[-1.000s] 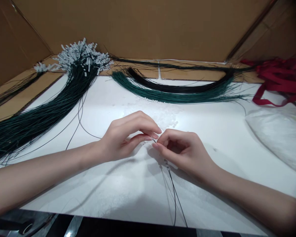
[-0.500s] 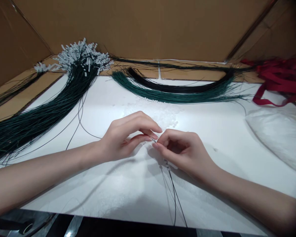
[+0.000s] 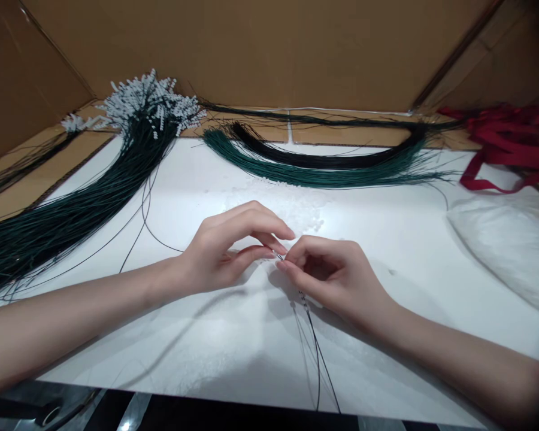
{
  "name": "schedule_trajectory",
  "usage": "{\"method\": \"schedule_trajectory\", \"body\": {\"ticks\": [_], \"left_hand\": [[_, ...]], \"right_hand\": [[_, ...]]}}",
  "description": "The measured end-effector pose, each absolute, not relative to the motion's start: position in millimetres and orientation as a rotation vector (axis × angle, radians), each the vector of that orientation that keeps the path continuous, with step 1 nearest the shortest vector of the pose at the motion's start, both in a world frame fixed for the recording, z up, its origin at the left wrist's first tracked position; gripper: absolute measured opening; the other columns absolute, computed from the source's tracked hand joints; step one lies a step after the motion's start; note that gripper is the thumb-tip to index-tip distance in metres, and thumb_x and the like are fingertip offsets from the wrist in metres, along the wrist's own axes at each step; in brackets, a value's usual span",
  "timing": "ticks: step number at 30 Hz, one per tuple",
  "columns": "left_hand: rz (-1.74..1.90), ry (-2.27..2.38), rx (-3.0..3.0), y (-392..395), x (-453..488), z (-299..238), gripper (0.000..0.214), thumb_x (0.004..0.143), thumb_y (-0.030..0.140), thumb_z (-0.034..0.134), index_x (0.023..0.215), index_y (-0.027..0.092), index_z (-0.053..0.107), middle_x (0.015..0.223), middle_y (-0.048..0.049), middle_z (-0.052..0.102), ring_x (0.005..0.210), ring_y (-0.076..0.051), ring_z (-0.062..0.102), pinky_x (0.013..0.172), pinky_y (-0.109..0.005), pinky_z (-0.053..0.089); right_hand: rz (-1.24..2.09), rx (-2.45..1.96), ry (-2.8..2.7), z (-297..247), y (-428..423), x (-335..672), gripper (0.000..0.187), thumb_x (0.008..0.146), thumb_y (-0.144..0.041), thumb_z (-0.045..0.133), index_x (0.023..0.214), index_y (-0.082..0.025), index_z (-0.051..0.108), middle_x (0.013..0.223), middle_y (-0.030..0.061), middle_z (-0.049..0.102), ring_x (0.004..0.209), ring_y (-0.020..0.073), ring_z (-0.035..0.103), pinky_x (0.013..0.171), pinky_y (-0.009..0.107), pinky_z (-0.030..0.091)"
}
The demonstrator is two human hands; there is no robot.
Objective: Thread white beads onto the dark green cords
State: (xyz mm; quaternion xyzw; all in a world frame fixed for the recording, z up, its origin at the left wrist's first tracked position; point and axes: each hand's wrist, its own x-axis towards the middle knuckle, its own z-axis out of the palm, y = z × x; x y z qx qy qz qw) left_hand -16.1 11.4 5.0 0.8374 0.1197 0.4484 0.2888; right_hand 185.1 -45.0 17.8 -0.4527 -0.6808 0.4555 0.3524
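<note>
Plainly, dark wires run between the right fingers.

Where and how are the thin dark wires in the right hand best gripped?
Probably just below the upper tips, pinched between thumb and forefinger from the right, as the right hand does. The thin dark wires run close together there, while lower down they splay toward the near edge of the white tabletop.

Our bare left hand arches, its fingertips perhaps closed, beside our bare right hand, pinching thumb to forefinger.
</note>
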Motion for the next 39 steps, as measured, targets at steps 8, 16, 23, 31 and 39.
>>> {"method": "schedule_trajectory", "body": {"ticks": [8,16,23,31,39], "left_hand": [[1.203,0.335,2.256,11.7,-16.3,4.6,0.029,0.086,0.009,0.069,0.113,0.018,0.063,0.1,-0.0083,0.069,0.09,-0.018,0.07,0.075,-0.029,0.063],[1.199,0.359,2.246,11.4,-15.3,5.2,0.029,0.086,0.011,0.07,0.113,0.019,0.064,0.1,-0.0084,0.069,0.091,-0.018,0.07,0.075,-0.027,0.065],[1.17,0.366,2.199,10.0,-16.1,4.9,0.032,0.085,0.008,0.07,0.115,0.017,0.064,0.103,-0.0093,0.068,0.096,-0.019,0.07,0.076,-0.027,0.066],[1.156,0.392,2.182,9.0,-16.4,5.7,0.031,0.085,0.011,0.07,0.115,0.017,0.064,0.103,-0.0097,0.067,0.094,-0.019,0.071,0.075,-0.026,0.067],[1.142,0.396,2.159,9.0,-17.3,4.5,0.03,0.086,0.013,0.071,0.114,0.017,0.064,0.105,-0.0101,0.066,0.095,-0.02,0.072,0.076,-0.026,0.068]], "right_hand": [[1.182,-1.183,-1.768,17.9,-46.1,185.3,0.019,0.088,-0.018,0.061,0.069,-0.016,0.058,0.06,-0.0021,0.054,0.054,0.0091,0.046,0.051,0.023,0.037],[1.172,-1.187,-1.769,19.0,-45.1,184.6,0.019,0.088,-0.019,0.061,0.069,-0.016,0.059,0.061,-0.0013,0.054,0.054,0.0091,0.046,0.05,0.023,0.036],[1.173,-1.182,-1.765,18.4,-45.9,184.2,0.021,0.088,-0.02,0.062,0.068,-0.016,0.058,0.059,-0.0024,0.053,0.052,0.0082,0.045,0.048,0.022,0.035],[1.174,-1.177,-1.739,19.3,-45.7,184.0,0.019,0.087,-0.019,0.063,0.068,-0.016,0.059,0.06,-0.0021,0.054,0.054,0.0084,0.045,0.049,0.022,0.036],[1.169,-1.18,-1.729,18.6,-46.3,183.6,0.019,0.087,-0.019,0.063,0.069,-0.015,0.06,0.06,-0.0018,0.054,0.054,0.0086,0.045,0.049,0.022,0.035]]}}
